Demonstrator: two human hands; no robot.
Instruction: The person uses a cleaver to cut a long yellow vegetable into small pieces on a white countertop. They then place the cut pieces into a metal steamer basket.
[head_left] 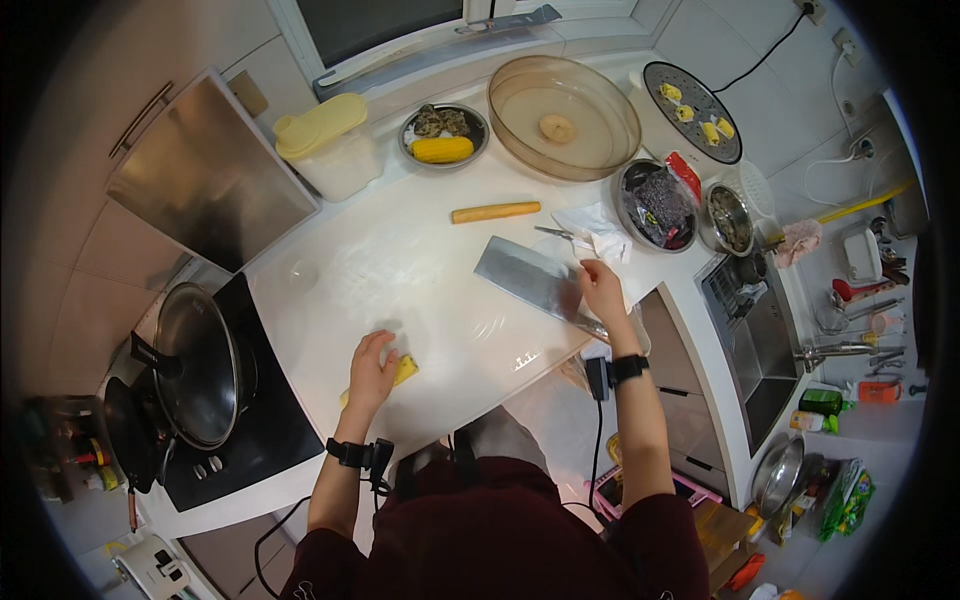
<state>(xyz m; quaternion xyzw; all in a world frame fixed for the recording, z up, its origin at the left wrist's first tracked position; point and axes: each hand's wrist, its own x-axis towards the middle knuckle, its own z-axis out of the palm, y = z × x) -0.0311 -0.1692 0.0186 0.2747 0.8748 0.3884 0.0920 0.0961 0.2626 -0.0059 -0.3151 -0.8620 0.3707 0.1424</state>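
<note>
My left hand (371, 372) hovers low over a soft-looking yellow piece (405, 370) near the front of the white worktop, its fingers loosely curved and apart. Part of that piece is hidden beneath the hand. On the right, my right hand (603, 291) is above the back end of a wide cleaver (531, 279), with its fingers drawn together. Anything between those fingertips is too small to make out. The cleaver lies flat, and its handle shows below my wrist. Beyond it are a wooden rolling pin (495, 212) and a crumpled white cloth or paper (603, 236).
Along the back stand a lidded container (330, 150), a bowl with a corn cob (443, 150), and a large amber basin (497, 125). A dark round tray (655, 78) carries several yellow pieces. Left is a hob with a lidded wok (200, 380); right, a sink (765, 410).
</note>
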